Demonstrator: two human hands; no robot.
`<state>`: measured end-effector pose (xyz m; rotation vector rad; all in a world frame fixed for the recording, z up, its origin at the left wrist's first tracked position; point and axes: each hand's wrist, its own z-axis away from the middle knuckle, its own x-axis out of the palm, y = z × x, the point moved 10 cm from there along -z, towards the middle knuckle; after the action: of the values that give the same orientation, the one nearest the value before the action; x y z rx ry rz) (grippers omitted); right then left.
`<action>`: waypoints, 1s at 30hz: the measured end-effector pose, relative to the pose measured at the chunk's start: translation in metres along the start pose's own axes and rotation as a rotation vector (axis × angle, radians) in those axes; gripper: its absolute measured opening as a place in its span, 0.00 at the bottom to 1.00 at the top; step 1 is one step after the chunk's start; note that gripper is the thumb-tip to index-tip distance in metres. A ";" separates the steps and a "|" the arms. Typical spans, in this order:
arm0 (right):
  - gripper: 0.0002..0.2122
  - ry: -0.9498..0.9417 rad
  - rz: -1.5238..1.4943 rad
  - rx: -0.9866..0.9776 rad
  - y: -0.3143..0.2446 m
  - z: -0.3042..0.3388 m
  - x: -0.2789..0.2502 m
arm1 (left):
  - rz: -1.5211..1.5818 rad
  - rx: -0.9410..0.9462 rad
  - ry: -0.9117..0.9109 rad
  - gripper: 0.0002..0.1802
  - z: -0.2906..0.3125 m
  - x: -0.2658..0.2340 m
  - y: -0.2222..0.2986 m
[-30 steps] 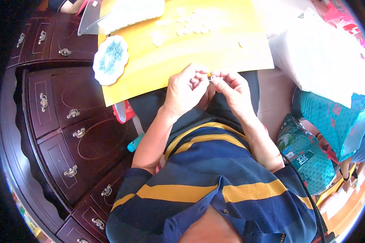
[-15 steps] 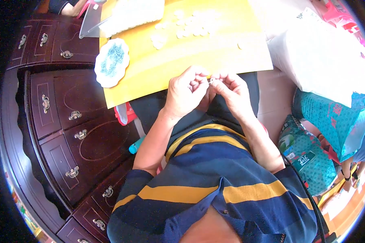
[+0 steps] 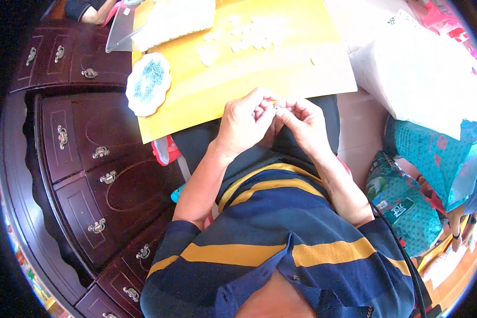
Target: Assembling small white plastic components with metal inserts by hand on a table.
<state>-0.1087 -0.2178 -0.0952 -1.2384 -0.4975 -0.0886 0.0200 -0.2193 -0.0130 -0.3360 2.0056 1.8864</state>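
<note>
Over my lap, just off the near edge of a yellow table (image 3: 196, 100), my two hands meet fingertip to fingertip. My left hand (image 3: 244, 121) is closed in a pinch. Facing it, my right hand (image 3: 307, 124) pinches too, thumb against forefinger. Between the fingertips shows a tiny whitish piece (image 3: 276, 108), mostly covered and too small to name. On the tabletop lie several small pale round pieces (image 3: 257, 43), washed out by glare. To the left stands a white scalloped dish (image 3: 133, 102) holding many fine blue-green bits.
A white tray-like container (image 3: 177, 24) sits at the table's far left, beside a clear plastic sheet (image 3: 121, 37). Dark wooden drawers (image 3: 122, 127) line the left side. A large white sack (image 3: 413, 74) and teal bags (image 3: 434, 153) stand right. Another person's arm (image 3: 96, 13) shows at the upper left.
My fingertips have drawn slightly closer, and less of the small whitish piece shows between them. The surroundings sit slightly lower and farther right in the picture.
</note>
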 end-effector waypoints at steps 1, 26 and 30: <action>0.06 0.005 -0.011 0.000 0.001 0.000 0.001 | -0.024 -0.003 -0.012 0.09 -0.001 0.000 0.000; 0.06 0.045 -0.141 -0.029 -0.012 -0.007 -0.010 | -0.814 0.223 0.267 0.08 -0.096 -0.067 -0.033; 0.05 0.059 -0.154 -0.026 -0.013 -0.006 -0.012 | -0.634 0.189 0.239 0.07 -0.084 -0.068 -0.034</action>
<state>-0.1215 -0.2300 -0.0904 -1.2185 -0.5415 -0.2616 0.0870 -0.3108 -0.0122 -1.0418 1.8884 1.2990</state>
